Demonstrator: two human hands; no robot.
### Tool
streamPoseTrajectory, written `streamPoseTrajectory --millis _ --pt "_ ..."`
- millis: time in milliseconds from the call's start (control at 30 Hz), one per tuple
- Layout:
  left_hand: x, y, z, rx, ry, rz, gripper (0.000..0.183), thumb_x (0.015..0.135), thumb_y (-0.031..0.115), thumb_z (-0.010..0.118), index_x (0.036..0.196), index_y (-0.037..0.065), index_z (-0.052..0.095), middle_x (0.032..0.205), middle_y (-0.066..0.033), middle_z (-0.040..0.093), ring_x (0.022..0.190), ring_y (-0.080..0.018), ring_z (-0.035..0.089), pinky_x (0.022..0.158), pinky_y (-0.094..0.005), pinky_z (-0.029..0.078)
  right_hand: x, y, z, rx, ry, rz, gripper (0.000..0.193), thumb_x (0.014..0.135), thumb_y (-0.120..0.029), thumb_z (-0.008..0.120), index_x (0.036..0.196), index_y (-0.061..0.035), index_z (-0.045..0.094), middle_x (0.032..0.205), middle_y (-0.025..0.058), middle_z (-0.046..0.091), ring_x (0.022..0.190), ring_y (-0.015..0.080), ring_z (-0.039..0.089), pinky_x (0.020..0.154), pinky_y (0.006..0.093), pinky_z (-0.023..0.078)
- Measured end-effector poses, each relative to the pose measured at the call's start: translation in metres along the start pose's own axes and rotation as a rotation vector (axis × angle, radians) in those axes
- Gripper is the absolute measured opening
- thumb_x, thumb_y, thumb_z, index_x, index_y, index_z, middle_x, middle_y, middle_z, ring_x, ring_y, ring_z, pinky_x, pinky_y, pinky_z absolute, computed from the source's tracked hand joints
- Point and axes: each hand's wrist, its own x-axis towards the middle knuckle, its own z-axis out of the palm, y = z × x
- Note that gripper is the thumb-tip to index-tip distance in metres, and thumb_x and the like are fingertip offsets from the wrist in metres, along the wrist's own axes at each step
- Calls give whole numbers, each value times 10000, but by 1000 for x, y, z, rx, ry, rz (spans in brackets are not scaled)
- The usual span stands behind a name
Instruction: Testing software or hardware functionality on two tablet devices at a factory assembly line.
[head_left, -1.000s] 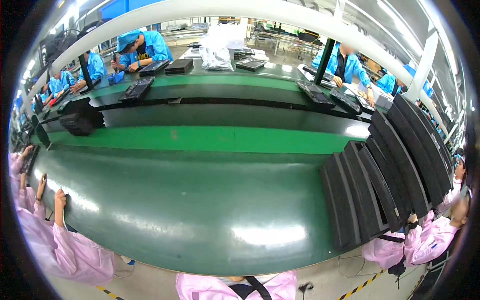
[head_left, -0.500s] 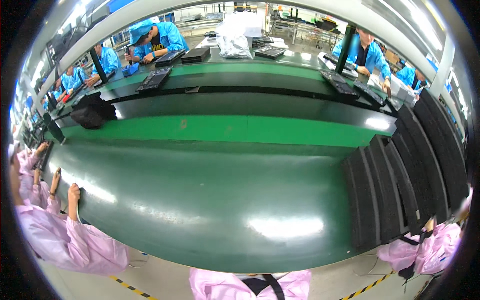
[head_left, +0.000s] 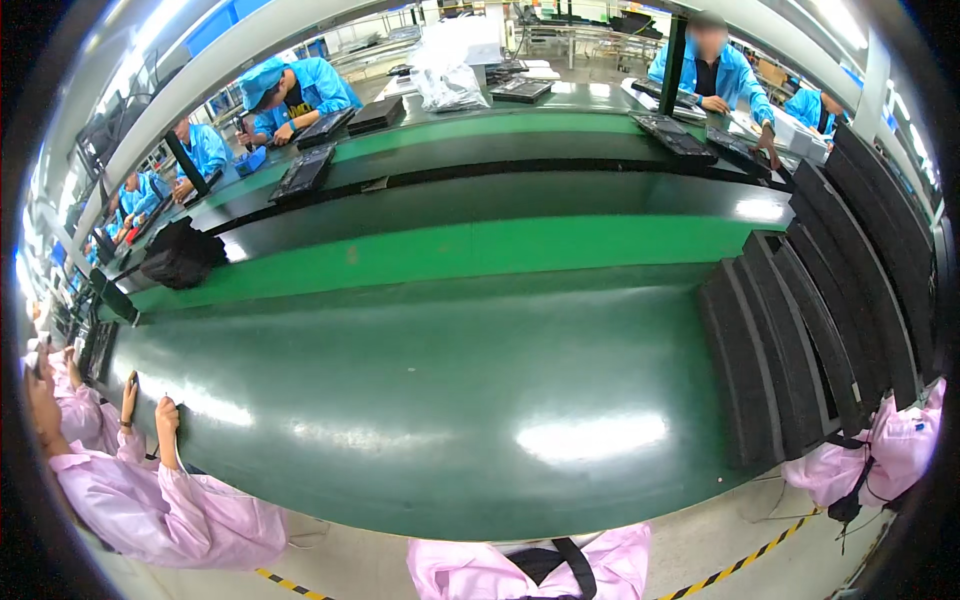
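Your hands out of view (grip state unknowable). Foam trays [head_left: 790, 350] stacked leaning at counter [head_left: 450, 400] right edge; blind reach risks toppling them.

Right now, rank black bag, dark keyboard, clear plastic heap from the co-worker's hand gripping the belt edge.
From the co-worker's hand:
1. black bag, left green strip.
2. dark keyboard, far bench, left.
3. clear plastic heap, far bench, middle.

Glossy green workbench [head_left: 440, 420], green conveyor line [head_left: 480, 245] behind, grey floor [head_left: 700, 545], bright overhead light.
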Motion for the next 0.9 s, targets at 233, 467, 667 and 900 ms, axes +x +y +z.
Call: streamPoseTrajectory --millis 233,467,667,900 --pt "1 0 1 -2 -2 -11 118 807 145 484 828 38 529 567 -42 428 454 -136 408 495 -304 399 -1 -5 4 4 1 -18 314 807 -207 541 1018 21 587 728 43 564 594 152 485 512 277 370" --pt "7 -1 -2 -10 3 -18 112 811 139 479 818 37 523 561 -40 422 448 -135 400 501 -306 400 3 -6 7 -6 -7 -27 330 811 -229 541 1028 16 583 744 45 571 612 158 496 525 284 381" --pt "14 -5 -8 -17 4 -36 108 814 135 474 809 36 518 555 -38 416 443 -134 393 505 -308 401 3 -7 7 -16 -5 -34 344 814 -248 540 1037 11 580 759 48 577 627 164 505 535 290 390" --pt "22 -13 -14 -37 6 -49 106 817 129 469 799 34 512 549 -37 409 437 -133 386 511 -310 401 4 -10 5 -43 -8 -43 361 818 -270 540 1047 6 576 776 50 584 644 171 515 548 297 401"
